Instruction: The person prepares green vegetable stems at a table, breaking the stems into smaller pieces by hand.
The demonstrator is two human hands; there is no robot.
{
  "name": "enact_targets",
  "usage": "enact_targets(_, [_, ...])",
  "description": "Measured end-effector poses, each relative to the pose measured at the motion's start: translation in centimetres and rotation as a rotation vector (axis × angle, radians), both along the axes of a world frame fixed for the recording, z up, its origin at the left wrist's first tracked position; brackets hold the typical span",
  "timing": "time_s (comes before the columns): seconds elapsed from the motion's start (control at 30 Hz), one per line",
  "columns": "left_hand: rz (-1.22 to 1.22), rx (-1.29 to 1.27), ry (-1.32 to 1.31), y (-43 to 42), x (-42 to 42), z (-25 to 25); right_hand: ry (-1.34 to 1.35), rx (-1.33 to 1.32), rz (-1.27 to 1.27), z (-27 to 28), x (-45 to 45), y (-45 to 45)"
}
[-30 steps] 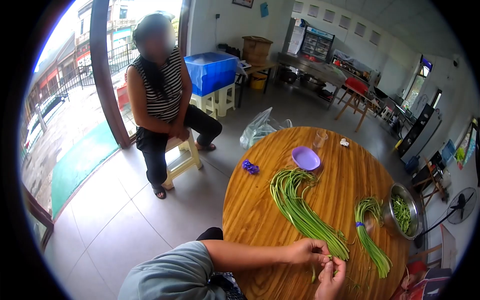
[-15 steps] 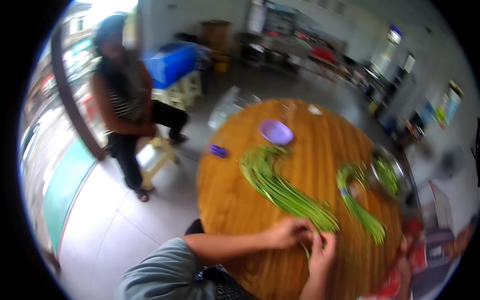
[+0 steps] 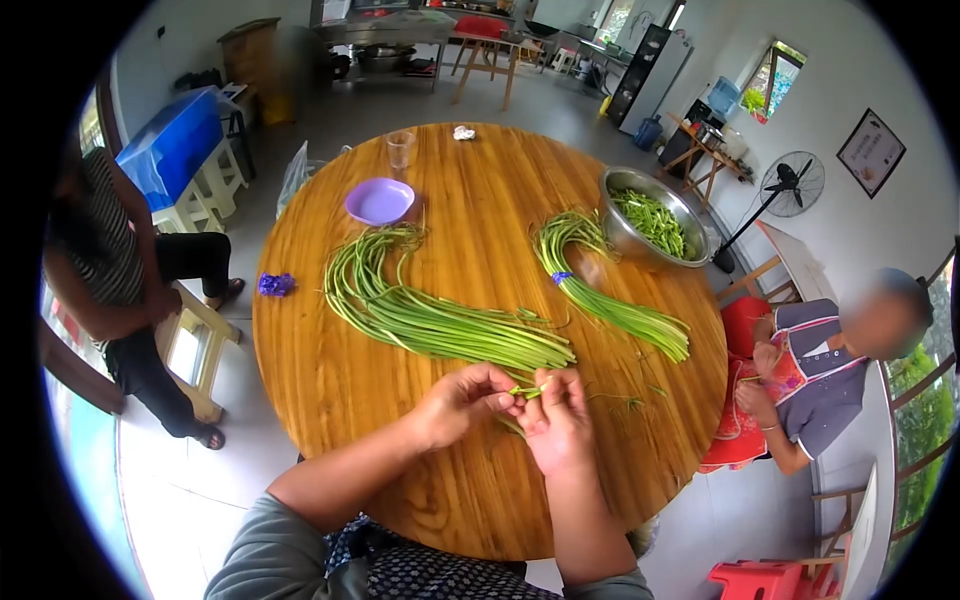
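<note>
Close to the table's near side, my left hand (image 3: 455, 408) pinches a green garlic scape (image 3: 527, 392) between thumb and fingertips. My right hand (image 3: 557, 425) is closed on the same stalk, fingers bent and palm partly upward; short green bits show between the two hands. Just beyond them lies a large loose bunch of garlic scapes (image 3: 450, 325), its thin ends curling at the far left. To the right is a smaller bundle (image 3: 625, 315), bound with a purple-blue band (image 3: 562, 277). A steel bowl (image 3: 612, 232) behind it holds cut green pieces.
The round wooden table (image 3: 480, 200) also bears a purple dish (image 3: 380, 203), a clear cup (image 3: 401, 150), crumpled white tissue (image 3: 464, 132) and a crumpled purple band (image 3: 276, 285). One person (image 3: 130, 270) sits left, another (image 3: 810, 370) right. A red stool (image 3: 757, 578) stands lower right.
My view has turned rightward and steadied, bringing the right-hand person fully into sight. Both hands still pinch a stalk near the bunch's close end; the bunches lie in place.
</note>
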State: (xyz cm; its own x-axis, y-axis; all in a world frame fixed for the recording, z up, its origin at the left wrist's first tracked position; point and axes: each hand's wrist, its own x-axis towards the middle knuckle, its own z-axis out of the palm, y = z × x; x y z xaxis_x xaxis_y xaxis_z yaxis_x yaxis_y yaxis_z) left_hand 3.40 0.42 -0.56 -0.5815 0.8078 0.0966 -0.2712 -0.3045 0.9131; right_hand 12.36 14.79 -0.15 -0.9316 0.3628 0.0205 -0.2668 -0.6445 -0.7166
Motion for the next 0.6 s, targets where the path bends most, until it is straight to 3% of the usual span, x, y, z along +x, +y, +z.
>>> enact_targets(0.13, [0.018, -0.002, -0.024, 0.0, -0.4, -0.2, 0.06, -0.227, -0.039, 0.9, 0.3, 3.6])
enact_targets(0.27, [0.043, 0.059, -0.023, -0.3, -1.1, -0.4, 0.078, -0.264, -0.147, 1.1, 0.5, 6.3])
enact_targets(0.4, [0.07, 0.04, 0.067, -0.3, -1.2, -0.5, 0.022, -0.151, 0.066, 1.6, 0.4, 4.3])
enact_targets(0.6, [0.069, -0.011, 0.131, -0.3, -1.1, -0.5, -0.122, 0.043, 0.13, 1.6, 0.6, 2.1])
